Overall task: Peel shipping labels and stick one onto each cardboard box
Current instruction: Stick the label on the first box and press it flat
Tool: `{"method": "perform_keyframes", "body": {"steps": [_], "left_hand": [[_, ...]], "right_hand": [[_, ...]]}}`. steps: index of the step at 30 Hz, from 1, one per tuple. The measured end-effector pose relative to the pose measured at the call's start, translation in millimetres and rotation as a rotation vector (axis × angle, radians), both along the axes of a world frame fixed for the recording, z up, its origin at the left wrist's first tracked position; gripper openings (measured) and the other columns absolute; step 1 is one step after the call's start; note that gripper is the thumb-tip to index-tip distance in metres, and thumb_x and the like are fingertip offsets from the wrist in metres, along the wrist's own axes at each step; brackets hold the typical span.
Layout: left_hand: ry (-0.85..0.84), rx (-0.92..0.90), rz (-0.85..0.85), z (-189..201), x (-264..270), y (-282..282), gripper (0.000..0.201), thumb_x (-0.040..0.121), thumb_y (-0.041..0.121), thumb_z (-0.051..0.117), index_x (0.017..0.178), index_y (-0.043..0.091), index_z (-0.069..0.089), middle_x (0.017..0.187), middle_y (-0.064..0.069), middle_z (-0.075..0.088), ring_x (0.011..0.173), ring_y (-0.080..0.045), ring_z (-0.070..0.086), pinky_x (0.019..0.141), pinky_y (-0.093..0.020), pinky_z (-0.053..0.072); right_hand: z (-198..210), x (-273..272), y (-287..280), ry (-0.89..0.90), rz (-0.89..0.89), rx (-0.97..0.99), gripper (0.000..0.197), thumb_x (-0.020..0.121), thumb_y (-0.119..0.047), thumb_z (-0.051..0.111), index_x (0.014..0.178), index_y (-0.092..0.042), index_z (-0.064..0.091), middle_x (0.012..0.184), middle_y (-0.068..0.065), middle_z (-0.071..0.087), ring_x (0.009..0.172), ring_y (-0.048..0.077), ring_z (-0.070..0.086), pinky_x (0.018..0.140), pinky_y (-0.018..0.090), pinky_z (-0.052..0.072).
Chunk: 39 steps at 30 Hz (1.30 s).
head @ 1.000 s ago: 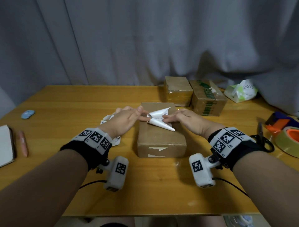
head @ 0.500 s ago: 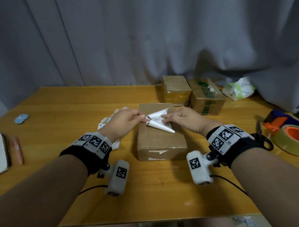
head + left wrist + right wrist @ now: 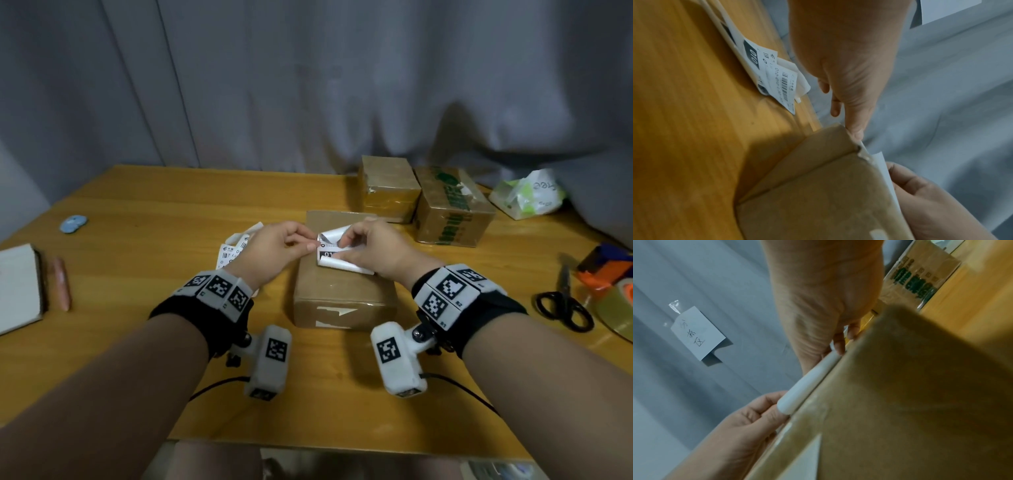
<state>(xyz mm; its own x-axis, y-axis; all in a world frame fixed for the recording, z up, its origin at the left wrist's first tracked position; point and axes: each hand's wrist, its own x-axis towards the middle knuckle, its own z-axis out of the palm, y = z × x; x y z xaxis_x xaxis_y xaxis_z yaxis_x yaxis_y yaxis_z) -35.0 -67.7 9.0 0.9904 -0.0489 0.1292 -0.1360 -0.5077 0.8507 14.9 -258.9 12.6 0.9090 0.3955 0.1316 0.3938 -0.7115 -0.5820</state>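
A plain cardboard box (image 3: 342,294) lies in the middle of the wooden table (image 3: 137,240). On its top rests a curled white shipping label (image 3: 334,255) with a strip of black print showing. My left hand (image 3: 310,242) pinches the label's left edge. My right hand (image 3: 343,241) pinches its upper curled flap. In the left wrist view, my left hand (image 3: 856,136) meets the label's edge (image 3: 882,170) above the box (image 3: 813,194). The right wrist view shows the label rolled into a tube (image 3: 805,384) along the box (image 3: 900,402), held by my right hand (image 3: 838,345).
A loose pile of labels (image 3: 236,250) lies left of the box. Two taped boxes (image 3: 388,192) (image 3: 452,209) and a plastic bag (image 3: 527,195) stand at the back right. Scissors (image 3: 563,303) and a tape roll (image 3: 616,308) lie at right. A white pad (image 3: 17,287) and pink pen (image 3: 62,287) lie at left.
My right hand has closed onto the label and both hands have drawn together. The label has turned from a white cone to a curl with its printed face showing.
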Motion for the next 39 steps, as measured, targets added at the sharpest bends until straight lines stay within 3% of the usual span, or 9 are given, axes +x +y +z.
{"method": "perform_keyframes", "body": {"steps": [6, 11, 15, 20, 24, 32, 35, 37, 39], "left_hand": [[-0.001, 0.043, 0.035, -1, 4, -1, 0.016, 0.082, 0.027, 0.070, 0.096, 0.020, 0.068, 0.085, 0.010, 0.073, 0.096, -0.007, 0.063, 0.089, -0.028, 0.046], [-0.126, 0.299, 0.103, 4, 9, -9, 0.014, 0.081, 0.037, 0.068, 0.089, 0.026, 0.066, 0.078, 0.015, 0.068, 0.090, -0.007, 0.048, 0.086, -0.031, 0.034], [-0.193, 0.559, 0.032, 4, 5, -21, 0.020, 0.083, 0.044, 0.062, 0.096, 0.030, 0.071, 0.092, 0.009, 0.060, 0.096, -0.015, 0.043, 0.087, -0.034, 0.029], [-0.138, 0.598, -0.035, 9, 2, -23, 0.027, 0.082, 0.050, 0.061, 0.102, 0.033, 0.068, 0.094, 0.009, 0.049, 0.095, -0.013, 0.037, 0.083, -0.032, 0.026], [-0.070, 0.671, -0.102, 13, -2, -19, 0.036, 0.079, 0.058, 0.060, 0.108, 0.037, 0.063, 0.104, 0.009, 0.049, 0.101, -0.015, 0.038, 0.089, -0.036, 0.030], [0.073, 0.798, -0.214, 20, -13, -11, 0.057, 0.078, 0.067, 0.051, 0.131, 0.048, 0.042, 0.122, 0.017, 0.038, 0.110, -0.017, 0.033, 0.101, -0.039, 0.027], [0.099, 0.727, -0.212, 17, -11, -8, 0.054, 0.080, 0.065, 0.050, 0.130, 0.048, 0.044, 0.126, 0.016, 0.040, 0.116, -0.017, 0.034, 0.106, -0.042, 0.027], [0.087, 0.567, -0.180, 11, -9, -7, 0.040, 0.085, 0.058, 0.051, 0.123, 0.045, 0.054, 0.120, 0.015, 0.044, 0.120, -0.019, 0.036, 0.108, -0.043, 0.028], [0.064, 0.476, -0.139, 3, -7, -8, 0.031, 0.088, 0.049, 0.053, 0.117, 0.042, 0.061, 0.114, 0.013, 0.046, 0.120, -0.020, 0.039, 0.108, -0.045, 0.030]], "right_hand": [[6, -1, 16, 0.070, -0.096, -0.095, 0.036, 0.066, -0.057, 0.075, 0.069, -0.026, 0.057, 0.076, -0.011, 0.061, 0.082, 0.015, 0.059, 0.092, 0.049, 0.048], [14, -10, 10, 0.137, -0.040, -0.240, 0.039, 0.068, -0.059, 0.072, 0.087, -0.030, 0.054, 0.099, -0.008, 0.057, 0.096, 0.015, 0.056, 0.094, 0.042, 0.047], [12, -13, 8, 0.139, -0.035, -0.187, 0.036, 0.069, -0.057, 0.073, 0.084, -0.031, 0.054, 0.084, -0.011, 0.053, 0.084, 0.014, 0.053, 0.084, 0.036, 0.046], [13, -15, -4, 0.200, 0.012, -0.011, 0.020, 0.082, -0.028, 0.072, 0.098, -0.021, 0.062, 0.076, -0.008, 0.050, 0.074, 0.009, 0.049, 0.065, 0.018, 0.040], [14, -20, -7, 0.167, 0.032, -0.035, 0.023, 0.084, -0.026, 0.070, 0.105, -0.019, 0.062, 0.076, -0.006, 0.048, 0.069, 0.008, 0.046, 0.061, 0.018, 0.038], [15, -32, -22, 0.192, 0.099, -0.111, 0.042, 0.080, -0.036, 0.073, 0.119, -0.028, 0.059, 0.098, -0.004, 0.049, 0.087, 0.008, 0.047, 0.077, 0.020, 0.037], [22, -35, -15, 0.144, 0.079, -0.105, 0.010, 0.090, -0.036, 0.061, 0.093, -0.029, 0.067, 0.082, -0.010, 0.056, 0.082, 0.010, 0.054, 0.069, 0.022, 0.039], [20, -33, -1, 0.084, -0.015, -0.073, 0.029, 0.093, -0.037, 0.055, 0.066, -0.027, 0.060, 0.068, -0.007, 0.057, 0.075, 0.017, 0.055, 0.066, 0.028, 0.040], [12, -33, 15, 0.059, -0.106, -0.081, 0.027, 0.090, -0.040, 0.057, 0.066, -0.026, 0.054, 0.069, -0.008, 0.056, 0.077, 0.017, 0.056, 0.070, 0.028, 0.041]]}}
